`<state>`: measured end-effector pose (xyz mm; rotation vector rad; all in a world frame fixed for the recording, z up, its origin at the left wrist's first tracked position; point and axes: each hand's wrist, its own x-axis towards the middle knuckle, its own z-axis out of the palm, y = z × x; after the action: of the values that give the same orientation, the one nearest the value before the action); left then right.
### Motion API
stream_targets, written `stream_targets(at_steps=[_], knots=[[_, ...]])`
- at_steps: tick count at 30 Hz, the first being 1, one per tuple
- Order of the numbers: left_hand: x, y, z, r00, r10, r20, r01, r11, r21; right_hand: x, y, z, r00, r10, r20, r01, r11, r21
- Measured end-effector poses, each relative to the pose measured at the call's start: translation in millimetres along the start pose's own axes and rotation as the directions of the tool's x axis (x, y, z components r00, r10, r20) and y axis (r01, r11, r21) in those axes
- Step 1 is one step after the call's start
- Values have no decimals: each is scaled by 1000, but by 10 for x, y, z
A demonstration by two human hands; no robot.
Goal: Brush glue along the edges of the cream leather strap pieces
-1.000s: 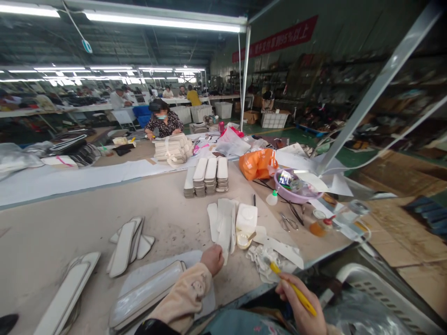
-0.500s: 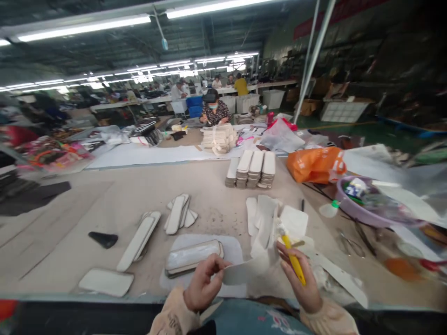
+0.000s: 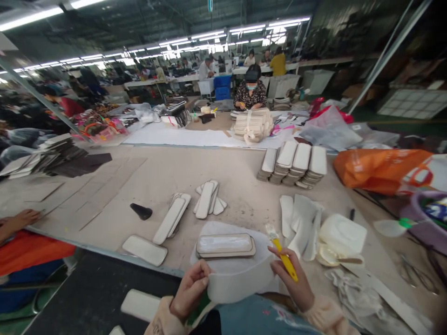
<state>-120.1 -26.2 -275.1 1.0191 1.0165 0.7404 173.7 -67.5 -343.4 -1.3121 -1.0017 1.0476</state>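
Observation:
My left hand (image 3: pixel 190 289) is closed on one end of a white flexible strip (image 3: pixel 240 284) that curves across in front of me above my lap. My right hand (image 3: pixel 291 284) grips a yellow-handled brush (image 3: pixel 282 255) with its bristles pointing up and away, and touches the strip's other end. Just beyond the strip a flat white oblong pad (image 3: pixel 225 245) lies on a pale sheet on the table (image 3: pixel 104 195).
More white pads (image 3: pixel 172 222) lie on the table, stacks of them (image 3: pixel 295 164) further back. To the right are loose white pieces (image 3: pixel 300 218), a white tub (image 3: pixel 342 235), an orange bag (image 3: pixel 379 170) and scissors (image 3: pixel 407 265). Another person's hand (image 3: pixel 19 218) rests at left. A masked worker (image 3: pixel 250 90) sits opposite.
My view has swung left and down. My left hand picked a white strip from the pile and drew it toward my lap; my right hand with the brush came up beside it.

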Motion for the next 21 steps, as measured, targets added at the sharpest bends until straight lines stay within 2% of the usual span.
stream_targets(at_steps=[3,6,9,12,15,21], knots=[[114,-24,-257,998,19,-63,-18,999,28,35,3,166,1000,-6,0,6,999,-43],[325,-155,-543,984,82,-160,-37,963,266,120,48,274,996,-41,-74,27,983,-180],[594,-330,-776,958,202,-203,-33,783,621,297,127,393,994,-39,-104,-5,919,-394],[856,-460,-910,919,345,-190,-46,574,818,526,249,533,993,-56,-101,-8,839,-545],[1071,-534,-984,912,341,-230,35,494,869,729,392,646,992,-79,-98,4,796,-605],[1297,-649,-1103,932,216,-291,154,490,858,927,599,747,994,-70,-83,-1,763,-646]])
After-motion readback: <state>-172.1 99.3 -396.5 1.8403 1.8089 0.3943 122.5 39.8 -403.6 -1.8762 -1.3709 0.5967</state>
